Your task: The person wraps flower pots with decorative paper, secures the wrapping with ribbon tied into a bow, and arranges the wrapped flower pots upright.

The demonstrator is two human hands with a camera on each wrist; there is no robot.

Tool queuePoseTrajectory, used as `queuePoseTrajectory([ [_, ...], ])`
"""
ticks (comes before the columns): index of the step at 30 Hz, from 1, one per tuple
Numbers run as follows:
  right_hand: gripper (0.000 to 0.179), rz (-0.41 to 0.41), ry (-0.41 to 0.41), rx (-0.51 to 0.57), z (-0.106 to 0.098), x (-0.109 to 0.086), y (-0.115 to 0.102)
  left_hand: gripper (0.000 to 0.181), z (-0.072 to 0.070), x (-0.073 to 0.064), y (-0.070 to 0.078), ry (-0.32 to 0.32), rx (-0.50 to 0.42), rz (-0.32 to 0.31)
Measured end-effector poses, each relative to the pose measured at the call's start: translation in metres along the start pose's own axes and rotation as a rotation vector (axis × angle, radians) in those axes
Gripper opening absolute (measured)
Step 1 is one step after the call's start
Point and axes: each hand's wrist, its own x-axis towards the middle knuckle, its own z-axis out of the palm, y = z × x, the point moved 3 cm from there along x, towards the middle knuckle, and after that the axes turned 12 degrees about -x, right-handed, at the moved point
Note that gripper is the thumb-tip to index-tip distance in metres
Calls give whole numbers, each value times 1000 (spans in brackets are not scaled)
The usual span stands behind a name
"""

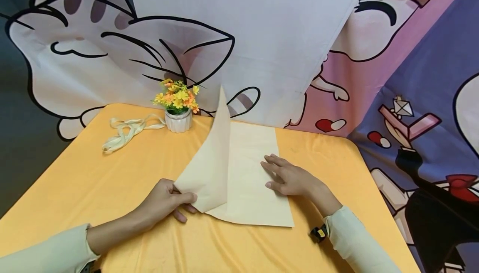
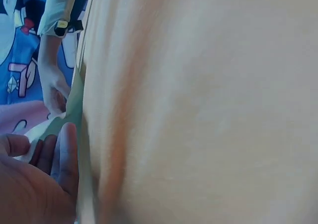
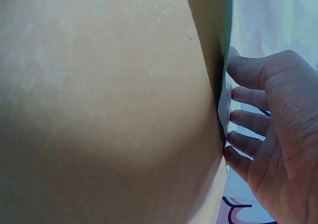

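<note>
A large cream sheet of paper (image 1: 254,173) lies on the table, its left part lifted and bent up along a vertical line, with the far corner rising to a point. My left hand (image 1: 164,202) pinches the near left edge of that raised part between thumb and fingers. On the flat right part rest the fingertips of my right hand (image 1: 290,177), spread near the right edge. In the right wrist view, the thumb and fingers of the right hand (image 3: 278,114) meet the sheet's edge. The left wrist view shows the left hand (image 2: 44,179) beside the green-tinted paper (image 2: 74,100).
A small white pot with yellow and orange artificial flowers (image 1: 177,102) stands at the back, left of the paper. Beside it lies a loose bundle of pale ribbon (image 1: 129,131). An orange-yellow cloth (image 1: 123,181) covers the table; a cartoon-printed curtain (image 1: 277,48) hangs behind.
</note>
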Motion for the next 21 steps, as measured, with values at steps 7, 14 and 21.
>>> queuePoseTrajectory([
  [7, 73, 21, -1, -3, -1, -4, 5, 24, -11, -10, -12, 61, -11, -153],
  [14, 73, 46, -12, 23, -4, -8, 10, 33, -15, -16, -11, 33, 51, -234],
  [21, 73, 65, -19, 27, -4, -13, 15, 35, -23, -5, 1, 113, 76, -190],
])
